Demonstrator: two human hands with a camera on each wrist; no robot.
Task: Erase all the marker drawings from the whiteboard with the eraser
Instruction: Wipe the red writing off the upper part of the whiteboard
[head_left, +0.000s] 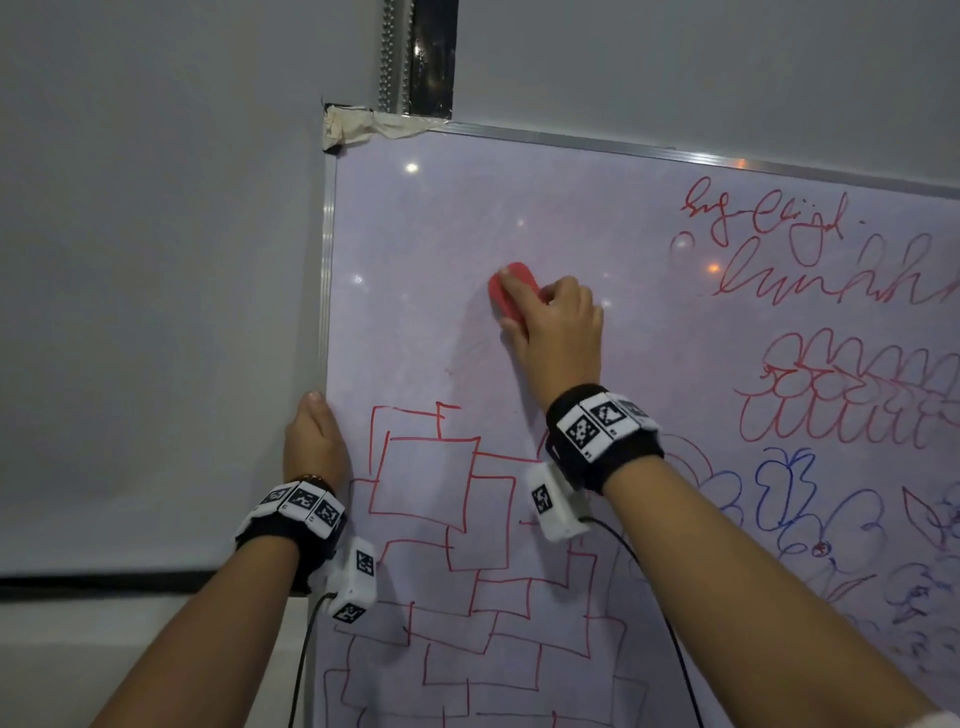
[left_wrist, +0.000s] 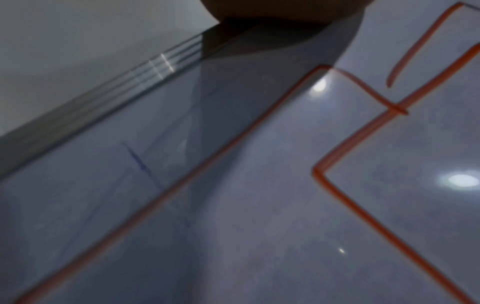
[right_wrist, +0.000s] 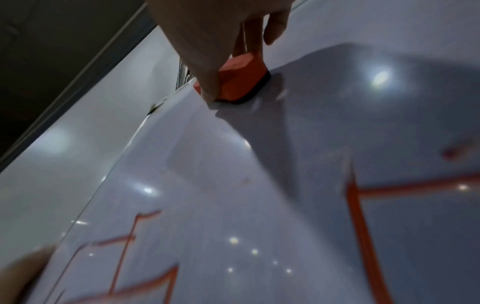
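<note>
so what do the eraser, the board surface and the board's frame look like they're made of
Eraser: red body, probably matte plastic or foam; the right wrist view shows a dark pad underneath, likely felt, flat on the board.
Board: smooth glossy white coating, judging by the sharp lamp reflections; what lies beneath cannot be told.
Frame: ribbed silvery strip with bright glints, probably aluminium.

The eraser (head_left: 511, 296) lies flat on the whiteboard (head_left: 431, 249), under the fingers of the right hand (head_left: 558, 332). Above and left of that hand the board surface runs to its taped corner (head_left: 348, 127). Below the right hand sit the box drawings (head_left: 452, 499), and to its right the scribbled writing (head_left: 769, 218) with flower drawings (head_left: 810, 499) beneath. The left hand (head_left: 314, 447) rests on the board's left frame edge (head_left: 326, 291), just left of the box drawings, lower than the right hand.
</note>
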